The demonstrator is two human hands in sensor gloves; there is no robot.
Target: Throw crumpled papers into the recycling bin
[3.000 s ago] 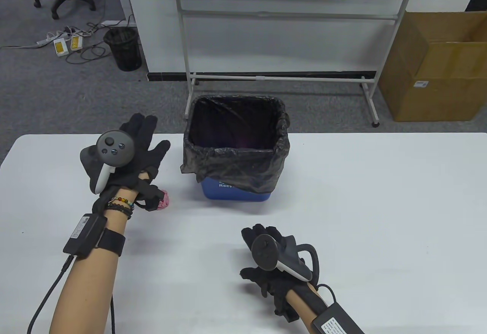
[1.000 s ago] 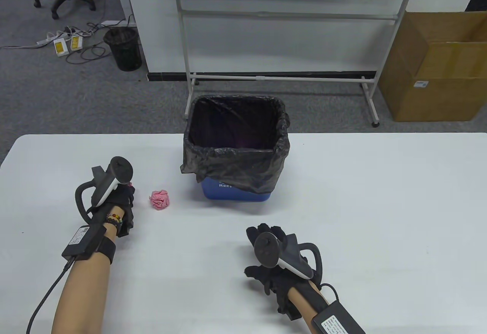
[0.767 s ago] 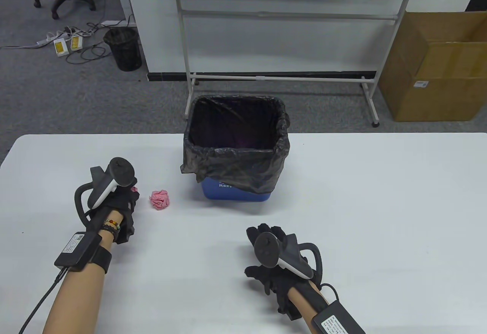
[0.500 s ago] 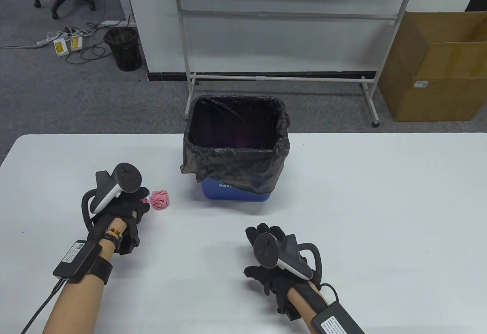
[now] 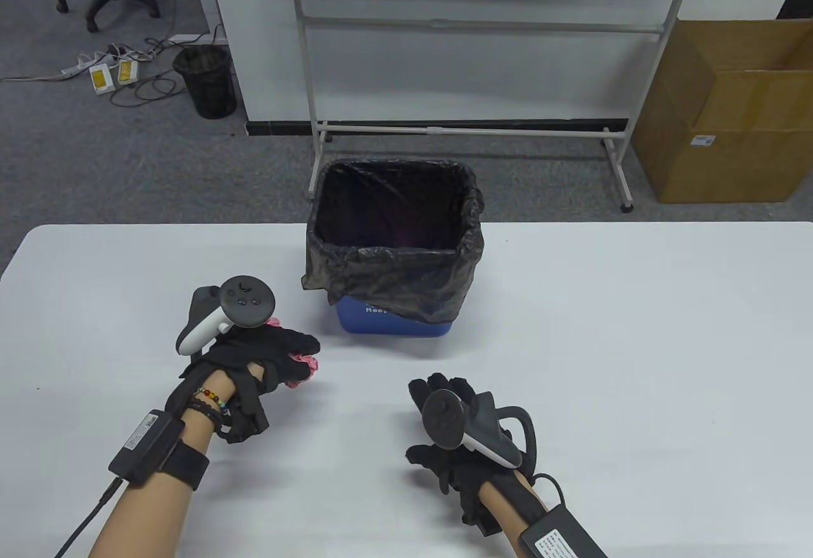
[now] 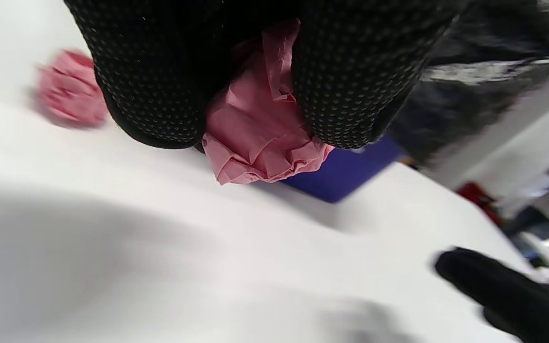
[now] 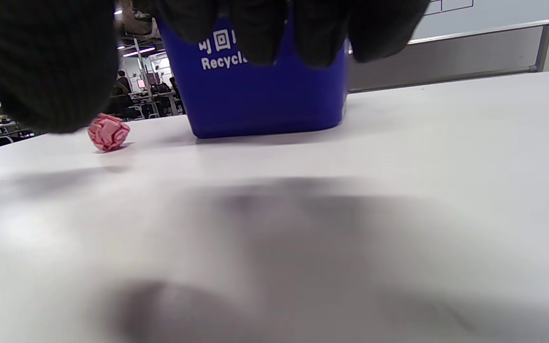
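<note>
Left hand (image 5: 254, 361): I see it gripping a pink paper wad (image 6: 260, 147); my left wrist view shows the fingers (image 6: 350, 85) clamped around it, the table view only pink slivers.
Second wad (image 7: 108, 132): on the tabletop (image 5: 635, 329), left of the recycling bin (image 5: 394, 246); hidden overhead.
Right hand (image 5: 454, 443): near the front edge, fingers curled down, holding nothing.

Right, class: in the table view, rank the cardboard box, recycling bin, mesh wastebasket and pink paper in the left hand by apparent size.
1-2. cardboard box and recycling bin: about alike; the box is farther and cropped.
3. mesh wastebasket.
4. pink paper, mostly hidden in the left hand.
</note>
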